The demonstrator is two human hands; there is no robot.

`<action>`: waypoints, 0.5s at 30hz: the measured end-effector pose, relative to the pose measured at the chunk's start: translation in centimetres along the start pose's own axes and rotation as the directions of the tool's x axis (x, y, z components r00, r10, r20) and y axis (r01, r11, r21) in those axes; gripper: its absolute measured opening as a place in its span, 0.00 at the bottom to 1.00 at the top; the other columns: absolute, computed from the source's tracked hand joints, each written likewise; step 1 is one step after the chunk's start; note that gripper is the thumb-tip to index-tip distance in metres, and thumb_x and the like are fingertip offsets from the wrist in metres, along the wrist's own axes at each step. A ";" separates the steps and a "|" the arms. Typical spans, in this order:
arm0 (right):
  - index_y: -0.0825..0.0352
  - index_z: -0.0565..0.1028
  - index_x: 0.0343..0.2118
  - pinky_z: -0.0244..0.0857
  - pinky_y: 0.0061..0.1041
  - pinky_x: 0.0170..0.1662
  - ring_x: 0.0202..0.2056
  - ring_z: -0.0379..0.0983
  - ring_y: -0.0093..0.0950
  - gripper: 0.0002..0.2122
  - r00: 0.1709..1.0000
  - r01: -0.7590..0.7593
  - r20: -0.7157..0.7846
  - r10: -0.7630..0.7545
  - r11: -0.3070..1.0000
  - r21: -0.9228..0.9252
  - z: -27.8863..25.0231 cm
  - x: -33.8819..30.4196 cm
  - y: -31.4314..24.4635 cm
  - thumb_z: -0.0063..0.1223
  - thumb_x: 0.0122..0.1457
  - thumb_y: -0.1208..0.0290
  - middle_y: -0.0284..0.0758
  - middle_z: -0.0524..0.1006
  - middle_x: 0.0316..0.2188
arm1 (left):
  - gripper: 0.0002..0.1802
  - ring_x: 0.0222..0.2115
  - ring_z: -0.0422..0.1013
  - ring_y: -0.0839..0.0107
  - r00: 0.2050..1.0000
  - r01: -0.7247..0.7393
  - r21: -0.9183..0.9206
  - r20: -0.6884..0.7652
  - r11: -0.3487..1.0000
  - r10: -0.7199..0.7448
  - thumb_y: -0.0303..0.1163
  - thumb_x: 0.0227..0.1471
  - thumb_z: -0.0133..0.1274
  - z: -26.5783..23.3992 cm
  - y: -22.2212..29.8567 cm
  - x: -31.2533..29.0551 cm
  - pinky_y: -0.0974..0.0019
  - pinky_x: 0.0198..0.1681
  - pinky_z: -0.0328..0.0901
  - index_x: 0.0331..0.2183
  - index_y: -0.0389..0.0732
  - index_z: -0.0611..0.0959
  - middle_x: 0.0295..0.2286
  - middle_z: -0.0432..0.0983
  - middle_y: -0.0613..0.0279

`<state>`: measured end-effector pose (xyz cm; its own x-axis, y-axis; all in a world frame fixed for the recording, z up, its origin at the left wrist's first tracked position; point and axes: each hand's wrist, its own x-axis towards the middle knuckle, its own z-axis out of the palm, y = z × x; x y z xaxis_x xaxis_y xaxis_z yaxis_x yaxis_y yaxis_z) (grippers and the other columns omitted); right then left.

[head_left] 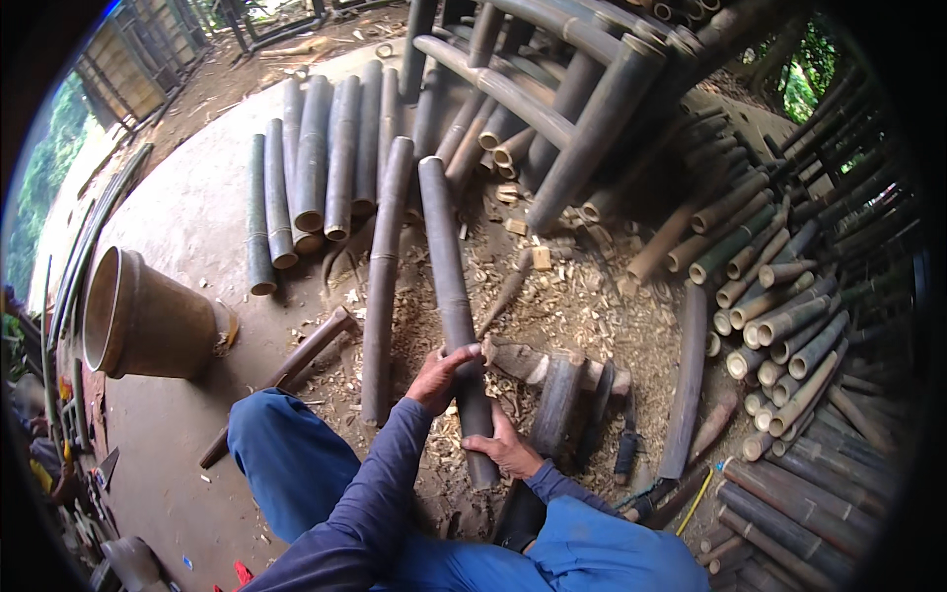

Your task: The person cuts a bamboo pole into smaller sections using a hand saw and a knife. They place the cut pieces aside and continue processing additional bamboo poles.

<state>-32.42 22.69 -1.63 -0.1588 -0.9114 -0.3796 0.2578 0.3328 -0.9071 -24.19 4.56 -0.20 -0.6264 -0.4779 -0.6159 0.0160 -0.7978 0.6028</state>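
Observation:
A long dark bamboo pole (pixel 451 266) slants away from me between my knees, its near end low over the wood chips. My left hand (pixel 444 380) is closed round it from the left side. Nearer its lower end, my right hand (pixel 506 447) grips the same pole from the right, thumb across the top. Just left of it lies a second bamboo pole (pixel 383 286), apart from my hands. A wooden-handled tool (pixel 308 350) rests by my left knee. Right of my hands are a short thick bamboo piece (pixel 559 400) and a dark-handled tool (pixel 625 449).
Pale wood chips (pixel 572 306) litter the ground. A brown bucket (pixel 163 314) stands at left. Several bamboo lengths (pixel 314 148) lie in a row beyond, below a bamboo frame (pixel 602 128). Stacked cut bamboo (pixel 779 326) fills the right side. A curved slat (pixel 686 385) lies nearer.

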 end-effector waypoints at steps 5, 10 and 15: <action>0.75 0.60 0.64 0.60 0.34 0.62 0.58 0.69 0.40 0.40 0.996 -0.046 0.042 0.076 0.875 -0.482 0.3 -1.7 -0.6 0.66 0.56 0.54 0.52 0.71 0.56 | 0.21 0.24 0.72 0.72 0.933 -0.148 0.288 -0.278 0.946 0.230 0.26 0.36 0.68 -0.1 -2.0 0.3 0.64 0.30 0.71 0.34 0.38 0.76 0.26 0.75 0.64; 0.73 0.69 0.57 0.67 0.35 0.54 0.49 0.76 0.39 0.32 0.997 -0.029 0.046 0.060 0.871 -0.490 0.7 -3.3 2.7 0.67 0.56 0.57 0.49 0.78 0.47 | 0.31 0.36 0.77 0.57 0.826 -0.144 0.630 -0.348 0.763 0.443 0.37 0.31 0.70 -0.8 -2.8 1.4 0.57 0.43 0.71 0.38 0.33 0.77 0.34 0.79 0.49; 0.72 0.69 0.57 0.69 0.33 0.50 0.44 0.78 0.34 0.29 0.983 -0.119 0.074 0.167 0.894 -0.432 1.3 -3.8 0.5 0.64 0.60 0.57 0.45 0.79 0.43 | 0.37 0.43 0.77 0.48 0.764 0.020 0.780 -0.415 0.626 0.493 0.42 0.31 0.70 -1.6 0.5 0.6 0.51 0.48 0.71 0.44 0.36 0.75 0.38 0.79 0.43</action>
<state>-30.49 26.01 -0.40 -0.0430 -0.8586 -0.5108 -0.1621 0.5105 -0.8444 -23.28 3.30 -1.13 -0.1471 -0.9114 -0.3843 -0.6101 -0.2222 0.7605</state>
